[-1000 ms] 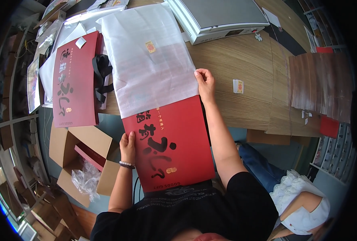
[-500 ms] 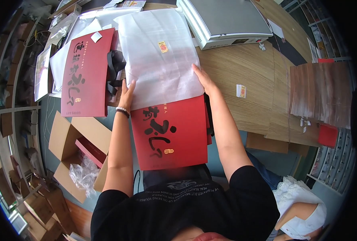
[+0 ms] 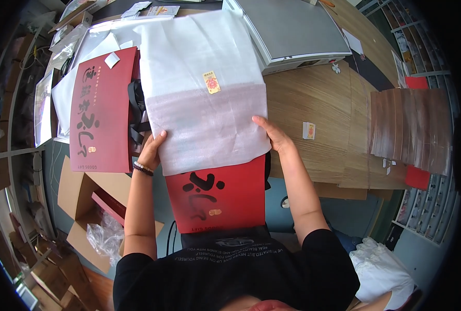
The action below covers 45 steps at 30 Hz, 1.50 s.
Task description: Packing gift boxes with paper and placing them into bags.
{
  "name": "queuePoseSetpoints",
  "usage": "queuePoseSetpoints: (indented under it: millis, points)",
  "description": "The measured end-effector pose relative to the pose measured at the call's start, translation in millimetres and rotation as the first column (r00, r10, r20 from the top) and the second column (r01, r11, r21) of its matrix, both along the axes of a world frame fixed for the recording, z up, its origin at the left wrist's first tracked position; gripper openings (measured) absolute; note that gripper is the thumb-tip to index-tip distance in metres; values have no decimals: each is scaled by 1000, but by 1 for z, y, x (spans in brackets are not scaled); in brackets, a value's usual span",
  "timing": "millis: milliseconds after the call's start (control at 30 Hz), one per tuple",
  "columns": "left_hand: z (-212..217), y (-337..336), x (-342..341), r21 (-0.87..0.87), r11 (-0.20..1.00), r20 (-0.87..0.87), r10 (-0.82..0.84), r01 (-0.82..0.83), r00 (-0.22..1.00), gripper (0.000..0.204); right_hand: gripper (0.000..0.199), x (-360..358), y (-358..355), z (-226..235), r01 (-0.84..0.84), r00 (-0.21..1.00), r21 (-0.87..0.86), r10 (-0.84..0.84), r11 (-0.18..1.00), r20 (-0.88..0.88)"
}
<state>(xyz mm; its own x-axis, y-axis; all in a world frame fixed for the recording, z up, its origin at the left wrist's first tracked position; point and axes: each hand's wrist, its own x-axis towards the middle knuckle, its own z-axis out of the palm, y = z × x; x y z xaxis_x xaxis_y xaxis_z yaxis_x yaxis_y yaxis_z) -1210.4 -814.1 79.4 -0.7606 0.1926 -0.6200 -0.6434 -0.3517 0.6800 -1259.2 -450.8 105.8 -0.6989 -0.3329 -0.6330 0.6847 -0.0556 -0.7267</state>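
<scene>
A white, slightly see-through foam pouch (image 3: 204, 124) with a small gold-and-red sticker lies flat between my hands. My left hand (image 3: 151, 153) is closed on its lower left edge, thumb on top and fingers mostly hidden. On the right edge, my right hand (image 3: 273, 135) grips it the same way. Beneath the pouch's near end is a red gift bag (image 3: 217, 202) with black brush lettering; the pouch covers its far part. A second red gift bag (image 3: 103, 114) with black ribbon handles (image 3: 136, 111) lies to the left, a white slip on it.
A grey-topped machine (image 3: 298, 31) stands at the back right of the wooden table (image 3: 318, 98). Brown folded sleeves (image 3: 409, 127) are stacked at the right. An open carton (image 3: 77, 192) with clear plastic and a red box sits at lower left. A sticker card (image 3: 308, 130) lies right.
My hands have drawn the white foam pouch toward me, so it now covers more of the near red gift bag. The view has also shifted slightly.
</scene>
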Motion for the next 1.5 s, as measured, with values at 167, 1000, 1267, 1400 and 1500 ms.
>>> queuePoseSetpoints:
  millis: [167,1000,1267,1400,1500]
  points:
    - [-2,6,10,-30,997,-3,-70,70,998,71,98,8,-7,-13,56,991,23,-58,998,119]
    - [-4,-4,11,-296,953,-87,49,-72,995,61,54,-35,-51,-32,383,759,0,-314,924,-571]
    - [-5,-10,32,-84,994,20,71,-69,997,74,90,11,-42,-22,125,924,26,-107,992,-368]
    - [16,9,52,-30,996,-140,74,-79,987,72,88,24,-16,-13,48,941,47,-30,998,-338]
    - [8,7,84,7,1000,79,28,-28,996,73,89,66,-4,-16,21,989,-108,-37,994,-144]
